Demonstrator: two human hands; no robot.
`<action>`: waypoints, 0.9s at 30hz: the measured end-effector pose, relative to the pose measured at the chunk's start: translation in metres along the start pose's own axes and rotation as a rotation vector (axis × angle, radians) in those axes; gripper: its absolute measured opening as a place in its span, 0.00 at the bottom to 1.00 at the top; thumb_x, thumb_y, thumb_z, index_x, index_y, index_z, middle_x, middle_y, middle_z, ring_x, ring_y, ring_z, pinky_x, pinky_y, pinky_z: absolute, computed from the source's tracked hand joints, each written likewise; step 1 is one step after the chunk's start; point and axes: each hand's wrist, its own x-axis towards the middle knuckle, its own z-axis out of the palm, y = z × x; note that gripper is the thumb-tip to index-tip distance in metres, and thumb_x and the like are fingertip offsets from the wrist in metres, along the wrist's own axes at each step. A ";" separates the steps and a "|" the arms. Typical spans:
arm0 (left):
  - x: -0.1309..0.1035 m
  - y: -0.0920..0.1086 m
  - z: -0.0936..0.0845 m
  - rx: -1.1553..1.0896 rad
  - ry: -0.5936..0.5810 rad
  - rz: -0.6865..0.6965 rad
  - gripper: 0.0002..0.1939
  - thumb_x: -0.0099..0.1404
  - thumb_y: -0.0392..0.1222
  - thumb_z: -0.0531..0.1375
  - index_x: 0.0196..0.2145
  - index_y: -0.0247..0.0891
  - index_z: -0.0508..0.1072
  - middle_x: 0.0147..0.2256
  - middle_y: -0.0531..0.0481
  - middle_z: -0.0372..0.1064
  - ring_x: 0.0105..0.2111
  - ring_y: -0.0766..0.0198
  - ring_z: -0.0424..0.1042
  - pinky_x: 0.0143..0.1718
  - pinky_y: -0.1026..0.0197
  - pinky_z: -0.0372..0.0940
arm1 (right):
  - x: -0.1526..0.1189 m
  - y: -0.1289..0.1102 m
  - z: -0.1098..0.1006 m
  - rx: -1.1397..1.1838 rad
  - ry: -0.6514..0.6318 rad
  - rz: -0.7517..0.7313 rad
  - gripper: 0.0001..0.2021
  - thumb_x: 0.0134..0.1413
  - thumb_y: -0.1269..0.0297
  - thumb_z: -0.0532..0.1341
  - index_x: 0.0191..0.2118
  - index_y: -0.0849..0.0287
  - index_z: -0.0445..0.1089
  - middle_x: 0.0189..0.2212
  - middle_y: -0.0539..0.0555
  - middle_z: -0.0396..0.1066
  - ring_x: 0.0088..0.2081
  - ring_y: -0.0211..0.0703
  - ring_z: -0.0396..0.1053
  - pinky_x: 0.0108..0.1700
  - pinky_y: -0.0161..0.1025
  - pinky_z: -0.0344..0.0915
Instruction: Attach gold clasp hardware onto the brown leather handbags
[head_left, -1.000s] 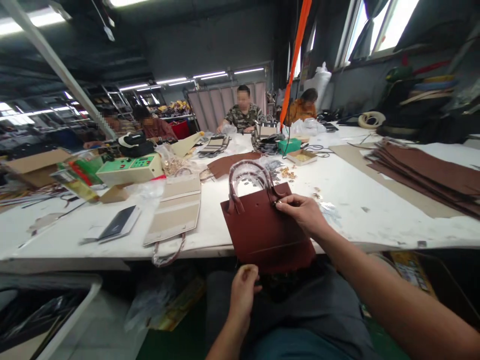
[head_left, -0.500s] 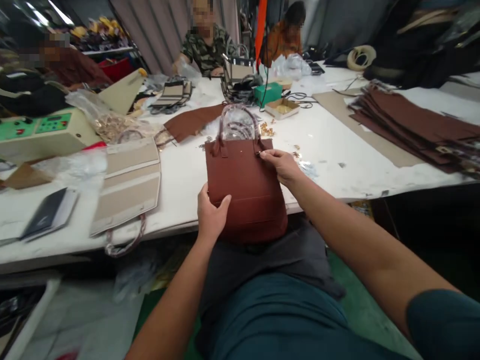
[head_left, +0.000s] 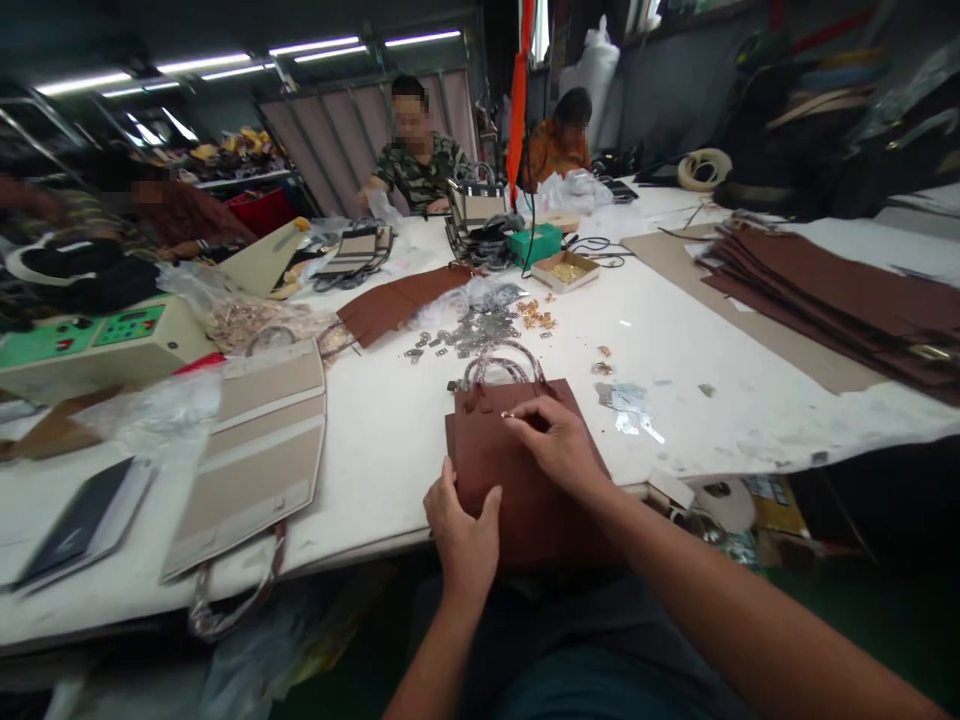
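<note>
the right hand (head_left: 559,445), reaching forward, pinched a small piece (head_left: 508,415); the left hand (head_left: 465,530) (open, thumb spread) touched the bag (head_left: 487,446).

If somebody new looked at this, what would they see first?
Probably the reddish-brown bag in front, with the left hand on its side and the right hand near its top. Next, the bright orange strip hanging beyond it, and the big pile of brown sheets on the table's right.

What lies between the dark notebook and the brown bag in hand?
In the head view, a beige panel with a handle is beside the notebook, then bare white tabletop up to the left hand at the brown bag.
</note>
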 end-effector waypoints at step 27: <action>0.143 0.031 0.028 -0.258 -0.173 -0.080 0.11 0.61 0.50 0.64 0.31 0.42 0.68 0.29 0.54 0.68 0.30 0.58 0.66 0.37 0.56 0.61 | 0.019 0.031 0.042 0.354 -0.074 0.292 0.09 0.59 0.55 0.64 0.39 0.54 0.74 0.25 0.49 0.74 0.27 0.44 0.75 0.27 0.36 0.70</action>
